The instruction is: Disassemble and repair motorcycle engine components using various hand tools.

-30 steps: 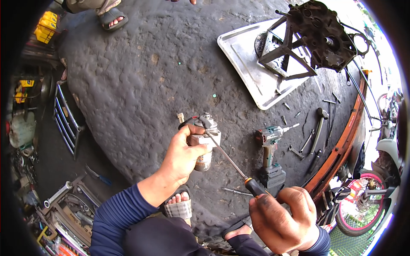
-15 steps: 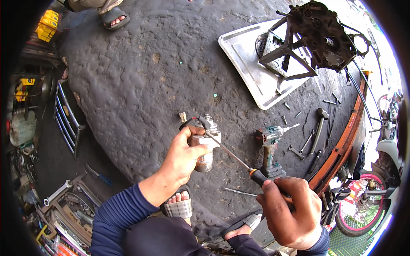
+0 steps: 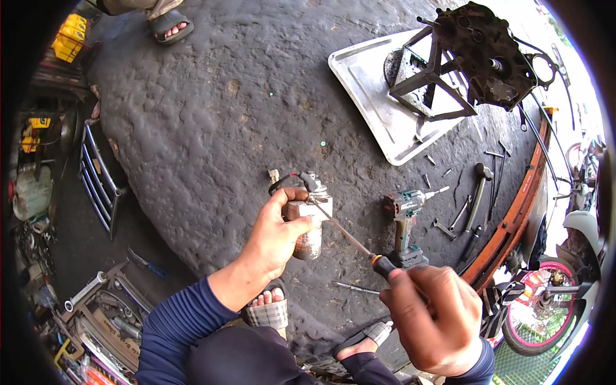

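My left hand (image 3: 266, 234) is closed around a silver metal cylindrical part (image 3: 309, 244), which looks like a small motor. A short dark wire with a pale connector (image 3: 274, 176) comes off its upper end. In my right hand (image 3: 436, 317) is a screwdriver (image 3: 350, 239) with a black handle and an orange collar, gripped by the handle. Its shaft slants up to the left, and the tip meets the upper side of the metal part by my left fingers. The exact spot under the tip is too small to make out.
A cordless impact driver (image 3: 404, 224) stands right of the part, with a hammer (image 3: 479, 192) and wrenches beyond. An engine block (image 3: 481, 54) on a metal stand occupies a silver tray (image 3: 362, 96). Below lies a thin rod (image 3: 356, 287). Another person's sandaled foot (image 3: 172, 27) is at upper left.
My right hand has turned a little, its fingers shifting on the screwdriver handle, and the handle sits slightly further left. My left hand and the metal part have hardly moved.
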